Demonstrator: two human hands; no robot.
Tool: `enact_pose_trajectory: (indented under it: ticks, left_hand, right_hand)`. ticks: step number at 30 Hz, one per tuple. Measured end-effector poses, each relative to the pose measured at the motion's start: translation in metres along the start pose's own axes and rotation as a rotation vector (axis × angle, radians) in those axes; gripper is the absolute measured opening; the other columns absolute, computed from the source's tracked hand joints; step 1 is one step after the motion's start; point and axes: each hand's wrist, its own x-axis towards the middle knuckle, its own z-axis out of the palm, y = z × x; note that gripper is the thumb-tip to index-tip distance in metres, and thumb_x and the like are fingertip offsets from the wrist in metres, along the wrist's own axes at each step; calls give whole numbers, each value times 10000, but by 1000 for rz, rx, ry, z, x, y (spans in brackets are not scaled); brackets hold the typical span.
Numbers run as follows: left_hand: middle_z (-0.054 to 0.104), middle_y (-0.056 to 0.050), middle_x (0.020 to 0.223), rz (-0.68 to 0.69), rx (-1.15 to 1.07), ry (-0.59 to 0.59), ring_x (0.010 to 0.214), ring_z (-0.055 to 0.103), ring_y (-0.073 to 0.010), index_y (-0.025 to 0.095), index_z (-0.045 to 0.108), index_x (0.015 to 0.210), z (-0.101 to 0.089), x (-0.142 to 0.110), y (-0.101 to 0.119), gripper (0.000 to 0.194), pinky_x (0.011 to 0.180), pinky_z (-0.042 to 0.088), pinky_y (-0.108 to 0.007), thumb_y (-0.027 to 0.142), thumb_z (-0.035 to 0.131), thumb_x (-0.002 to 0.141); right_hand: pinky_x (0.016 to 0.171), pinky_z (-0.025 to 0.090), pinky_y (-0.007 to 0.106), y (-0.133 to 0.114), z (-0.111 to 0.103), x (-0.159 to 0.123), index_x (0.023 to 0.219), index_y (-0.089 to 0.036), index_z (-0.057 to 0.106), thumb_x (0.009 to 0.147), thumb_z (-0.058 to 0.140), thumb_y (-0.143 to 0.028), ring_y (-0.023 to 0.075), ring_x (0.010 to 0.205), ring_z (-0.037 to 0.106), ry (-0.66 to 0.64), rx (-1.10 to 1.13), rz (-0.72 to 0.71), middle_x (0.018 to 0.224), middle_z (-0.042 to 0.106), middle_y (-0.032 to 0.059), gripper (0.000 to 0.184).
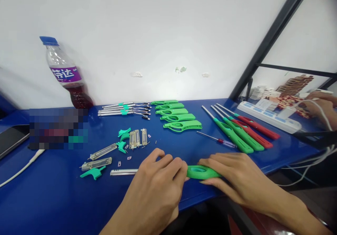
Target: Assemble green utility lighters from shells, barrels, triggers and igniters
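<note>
Holding a green lighter point(197, 172) on the near side of the screwdriver point(220, 141), lengthwise from left to right, tube point(123, 172) to the left. Closed around its middle with the left hand point(162, 180); pinching the handle point(205, 172) with the right hand point(238, 179), nearer to the screwdriver.
</note>
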Motion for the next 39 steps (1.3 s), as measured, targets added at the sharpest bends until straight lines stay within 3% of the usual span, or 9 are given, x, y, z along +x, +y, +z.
enact_pose_trajectory:
  ticks: [5, 9, 19, 26, 31, 34, 39]
  left_hand:
    - [750, -53, 952, -61, -13, 15, 803, 669, -231, 122, 713, 1094, -8, -1, -15, 171, 786, 484, -436, 76, 557, 1042]
    - [743, -70, 953, -73, -1, -7, 804, 666, -249, 121, 714, 1063, -11, -5, -21, 173, 754, 478, -437, 77, 548, 1044]
    - [745, -64, 964, -58, -43, -15, 815, 671, -239, 121, 697, 1091, -7, -5, -18, 161, 827, 486, -460, 82, 545, 1058]
    - [730, -57, 952, -76, -92, -28, 812, 654, -229, 141, 677, 1069, -7, -7, -18, 158, 816, 481, -442, 98, 525, 1074]
    - [711, -49, 920, -73, -76, -82, 765, 622, -225, 140, 691, 1058, -6, -4, -10, 177, 757, 479, -431, 92, 520, 1070]
    - [707, -48, 899, -21, -49, -92, 765, 634, -227, 117, 694, 1094, -2, -1, -3, 179, 753, 489, -432, 109, 516, 1077]
    - [740, -77, 948, -16, 114, -134, 849, 690, -272, 79, 658, 1269, 1, 0, 4, 272, 837, 516, -480, 172, 454, 1115]
  right_hand:
    - [763, 552, 271, 11, -11, -2, 1309, -312, 602, 1117, 522, -466, 161, 921, 803, 11, 56, 105, 1116, 812, -24, 258]
    - [674, 551, 264, 13, -14, -4, 1234, -280, 649, 1128, 509, -421, 150, 789, 797, -38, 156, 114, 1008, 824, -21, 225]
    - [768, 597, 266, 12, -8, -10, 1264, -316, 720, 1073, 611, -475, 185, 940, 821, 17, 200, 181, 1117, 843, -16, 271]
    - [773, 603, 251, 9, -10, -13, 1174, -324, 758, 1046, 644, -484, 176, 918, 816, 47, 255, 263, 1078, 847, -39, 234]
    - [800, 576, 313, 1, -9, -12, 1253, -303, 707, 1067, 613, -474, 207, 942, 803, -27, 97, 188, 1106, 830, 4, 270]
    - [725, 528, 321, -9, -7, -6, 1286, -271, 659, 1088, 582, -421, 198, 856, 774, -91, 28, 122, 1014, 801, 7, 261]
    - [661, 442, 357, -19, 0, 4, 1144, -234, 627, 1083, 535, -277, 222, 766, 714, -102, -57, 47, 913, 747, 5, 118]
